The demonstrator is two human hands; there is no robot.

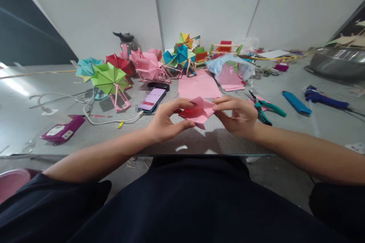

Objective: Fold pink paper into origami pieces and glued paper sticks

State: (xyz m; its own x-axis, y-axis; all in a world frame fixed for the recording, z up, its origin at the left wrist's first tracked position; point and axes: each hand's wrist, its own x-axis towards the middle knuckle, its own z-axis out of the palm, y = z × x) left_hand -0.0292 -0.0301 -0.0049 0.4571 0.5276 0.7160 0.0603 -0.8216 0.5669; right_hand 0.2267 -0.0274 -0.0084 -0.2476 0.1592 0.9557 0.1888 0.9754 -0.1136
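Observation:
A folded pink paper piece (201,111) is held in the air above the front of the table, between both hands. My left hand (171,119) pinches its left side, thumb below and fingers above. On the right side, my right hand (235,114) grips a corner of it between thumb and fingers. The paper has creased panels that stand open, with a darker pink inside. Flat pink paper sheets (198,85) lie just beyond the hands. To the left of them rests a phone (152,98) with a lit screen.
Paper pinwheel models (110,78) stand at the back left. Green-handled pliers (264,108), a blue cutter (296,102) and a blue glue gun (326,98) lie right. A purple device (62,129) and white cable (114,121) are left; a metal bowl (336,64) sits far right.

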